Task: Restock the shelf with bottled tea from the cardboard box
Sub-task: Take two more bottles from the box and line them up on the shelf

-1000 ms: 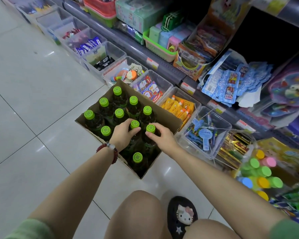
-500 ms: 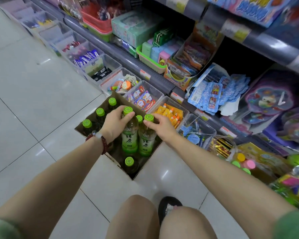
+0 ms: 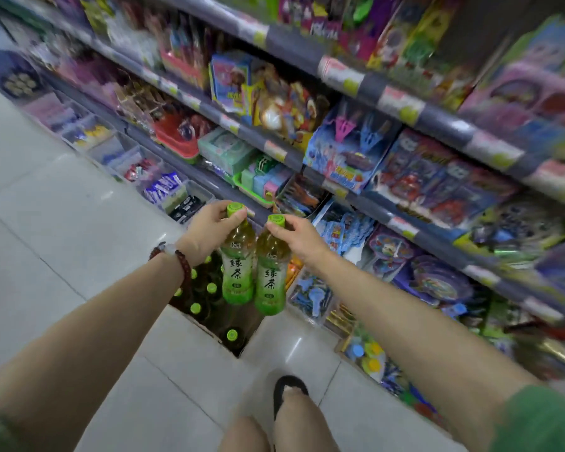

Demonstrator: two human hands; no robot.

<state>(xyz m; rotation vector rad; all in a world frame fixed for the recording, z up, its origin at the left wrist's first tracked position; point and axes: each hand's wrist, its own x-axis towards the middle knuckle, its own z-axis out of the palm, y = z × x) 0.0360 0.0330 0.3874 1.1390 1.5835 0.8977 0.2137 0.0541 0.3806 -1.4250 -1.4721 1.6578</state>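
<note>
My left hand grips a green tea bottle by its lime cap and neck. My right hand holds a second green tea bottle the same way. Both bottles hang upright, side by side, well above the cardboard box on the floor. Several more green-capped bottles stand inside the box, partly hidden by my left arm and the lifted bottles. The shelf rises just beyond my hands, blurred by motion.
Toy and snack packs crowd the shelf tiers. Clear plastic bins line the floor along the shelf base. White floor tiles stretch to the left. My knees and a black slipper are at the bottom.
Both hands have lifted their bottles out of the box and up toward the shelf. My view has tilted upward, showing higher shelf tiers.
</note>
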